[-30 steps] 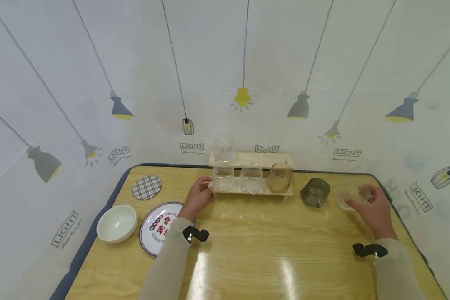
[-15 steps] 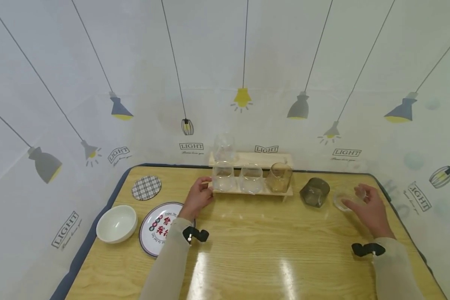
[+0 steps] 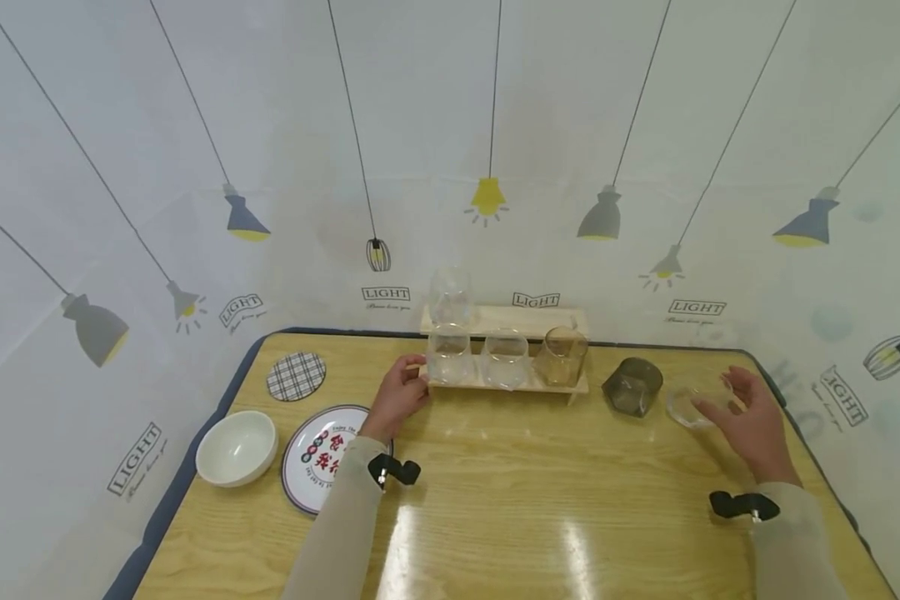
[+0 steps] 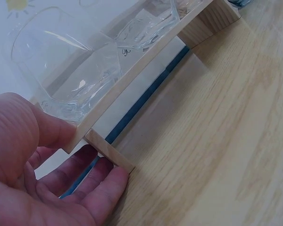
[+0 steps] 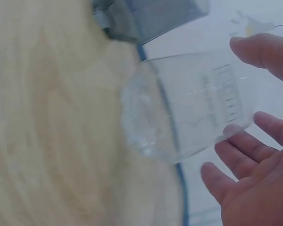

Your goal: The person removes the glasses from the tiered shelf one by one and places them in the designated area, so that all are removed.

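At the left end of a two-tier wooden rack [image 3: 510, 387], my left hand [image 3: 397, 398] grips the lower shelf and its leg. In the left wrist view, the thumb lies on the shelf end and the fingers are by the leg [image 4: 111, 153]. On the lower tier stand two clear glasses [image 3: 449, 354] and an amber glass [image 3: 561, 357]; another clear glass [image 3: 450, 293] is on the upper tier. My right hand [image 3: 753, 425], fingers spread, is beside a clear drinking glass [image 5: 193, 108] on the table. A smoky grey glass [image 3: 633, 388] stands left of it.
On the left lie a checked round coaster [image 3: 296, 376], a white bowl [image 3: 237, 448] and a plate with red lettering [image 3: 322, 475], partly behind the left forearm. A lamp-printed cloth wall [image 3: 307, 167] rises around the table's back and sides.
The clear glass by my right hand has shifted slightly left and come to stand on the table; the right hand has loosened and drawn a little right. My left hand stays on the rack.
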{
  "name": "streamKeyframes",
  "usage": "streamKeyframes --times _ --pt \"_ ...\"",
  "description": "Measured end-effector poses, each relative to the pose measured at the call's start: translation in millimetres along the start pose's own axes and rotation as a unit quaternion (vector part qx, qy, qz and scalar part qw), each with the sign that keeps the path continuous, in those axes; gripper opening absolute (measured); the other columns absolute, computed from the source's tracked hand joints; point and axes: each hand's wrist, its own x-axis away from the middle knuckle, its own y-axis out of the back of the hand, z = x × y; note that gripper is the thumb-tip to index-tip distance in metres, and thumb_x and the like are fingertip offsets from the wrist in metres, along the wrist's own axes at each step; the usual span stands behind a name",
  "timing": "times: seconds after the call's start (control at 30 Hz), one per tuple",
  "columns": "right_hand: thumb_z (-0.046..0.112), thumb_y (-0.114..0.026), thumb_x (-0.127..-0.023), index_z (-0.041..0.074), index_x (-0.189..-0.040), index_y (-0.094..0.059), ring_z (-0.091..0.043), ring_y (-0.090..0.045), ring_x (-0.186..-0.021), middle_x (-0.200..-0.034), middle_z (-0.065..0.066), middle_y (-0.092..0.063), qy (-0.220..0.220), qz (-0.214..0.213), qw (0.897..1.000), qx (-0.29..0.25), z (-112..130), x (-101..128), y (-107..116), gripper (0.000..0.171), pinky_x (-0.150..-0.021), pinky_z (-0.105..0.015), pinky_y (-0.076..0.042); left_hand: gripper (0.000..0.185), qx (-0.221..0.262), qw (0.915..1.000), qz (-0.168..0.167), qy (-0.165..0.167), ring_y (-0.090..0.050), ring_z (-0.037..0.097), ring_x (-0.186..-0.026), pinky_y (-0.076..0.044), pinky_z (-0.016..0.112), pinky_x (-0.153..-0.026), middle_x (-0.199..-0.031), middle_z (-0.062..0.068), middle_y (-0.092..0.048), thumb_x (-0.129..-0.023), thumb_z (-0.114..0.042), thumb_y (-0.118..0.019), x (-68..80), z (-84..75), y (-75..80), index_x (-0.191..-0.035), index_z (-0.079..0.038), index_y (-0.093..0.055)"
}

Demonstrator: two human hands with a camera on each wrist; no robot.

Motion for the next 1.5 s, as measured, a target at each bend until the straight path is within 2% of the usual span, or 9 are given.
streamKeyframes --times 0.07,0.13,0.3,0.47,0.67,0.9,1.07,1.33,1.5 --pt "0.037 -0.075 -0.099 0.013 -0.166 -0.026 -0.031 -0.035 -0.155 -0.165 -0.02 -0.038 0.006 -0.02 1.0 -0.014 8 3 3 0.087 -0.112 -0.006 -0.036 0.037 0.003 1.0 0.001 -0.002 -0.064 0.023 -0.111 -0.059 0.039 -0.092 -0.139 0.022 -0.059 -0.106 -0.006 -0.059 1.1 -0.4 -0.1 -0.141 -0.014 -0.055" --pt "0.035 -0.075 -0.099 0.016 -0.166 -0.028 -0.024 -0.034 -0.157 -0.165 -0.015 -0.039 0.011 -0.034 0.999 -0.026 19 5 6 0.083 -0.113 -0.004 -0.032 0.037 0.007 1.0 -0.001 -0.004 -0.064 0.023 -0.11 -0.059 0.04 -0.092 -0.139 0.022 -0.059 -0.105 -0.006 -0.059 2.7 -1.6 0.1 -0.141 -0.013 -0.055" --pt "0.025 -0.076 -0.099 0.017 -0.162 -0.036 -0.013 -0.037 -0.153 -0.16 -0.003 -0.045 0.028 -0.066 0.996 -0.051 48 9 9 0.076 -0.124 -0.02 -0.033 0.036 0.001 1.0 -0.004 -0.004 -0.064 0.023 -0.111 -0.059 0.042 -0.095 -0.141 0.022 -0.059 -0.106 -0.007 -0.058 5.3 -3.8 0.8 -0.141 -0.015 -0.055" --pt "0.017 -0.078 -0.097 0.015 -0.157 -0.044 -0.003 -0.046 -0.141 -0.149 0.012 -0.052 0.057 -0.09 0.991 -0.076 76 13 3 0.069 -0.114 -0.013 -0.04 0.036 -0.002 1.0 0.001 -0.003 -0.063 0.024 -0.111 -0.059 0.041 -0.095 -0.141 0.022 -0.058 -0.106 -0.007 -0.058 4.6 -3.0 -0.3 -0.141 -0.015 -0.055" --pt "0.007 -0.08 -0.093 0.008 -0.15 -0.052 0.003 -0.053 -0.13 -0.138 0.015 -0.058 0.103 -0.105 0.983 -0.106 105 12 -11 0.064 -0.104 -0.009 -0.045 0.035 0.0 1.0 -0.002 0.004 -0.063 0.023 -0.108 -0.059 0.04 -0.092 -0.139 0.019 -0.059 -0.106 -0.007 -0.059 5.0 -4.1 -1.9 -0.139 -0.017 -0.057" --pt "0.008 -0.078 -0.095 0.007 -0.149 -0.053 0.001 -0.055 -0.128 -0.135 0.009 -0.059 0.147 -0.079 0.978 -0.121 137 7 -32 0.06 -0.102 -0.009 -0.046 0.036 0.009 1.0 0.003 0.0 -0.063 0.023 -0.108 -0.059 0.04 -0.092 -0.14 0.021 -0.059 -0.106 -0.005 -0.057 6.2 -5.2 -1.3 -0.14 -0.015 -0.056" --pt "0.009 -0.076 -0.097 0.004 -0.149 -0.051 0.003 -0.053 -0.13 -0.141 -0.009 -0.059 0.188 -0.042 0.974 -0.116 159 3 -51 0.058 -0.107 -0.013 -0.046 0.036 0.007 1.0 0.005 0.001 -0.063 0.025 -0.111 -0.058 0.043 -0.096 -0.143 0.022 -0.057 -0.106 -0.005 -0.057 7.5 -5.9 -1.2 -0.141 -0.015 -0.055" --pt "0.012 -0.075 -0.099 0.005 -0.149 -0.052 -0.025 -0.055 -0.139 -0.144 -0.015 -0.06 0.226 -0.003 0.967 -0.116 199 -9 -84 0.055 -0.117 -0.045 -0.047 0.036 0.008 1.0 0.003 0.005 -0.062 0.025 -0.114 -0.058 0.043 -0.098 -0.143 0.021 -0.057 -0.107 -0.006 -0.057 5.7 -4.8 -1.0 -0.141 -0.016 -0.055" --pt "0.014 -0.076 -0.098 0.002 -0.145 -0.053 -0.033 -0.057 -0.137 -0.142 -0.018 -0.062 0.24 0.023 0.96 -0.144 224 -19 -111 0.053 -0.117 -0.054 -0.045 0.036 0.017 0.9999 -0.001 0.0 -0.063 0.023 -0.108 -0.058 0.038 -0.091 -0.139 0.021 -0.058 -0.106 -0.003 -0.057 5.8 -4.8 -2.4 -0.14 -0.014 -0.056"
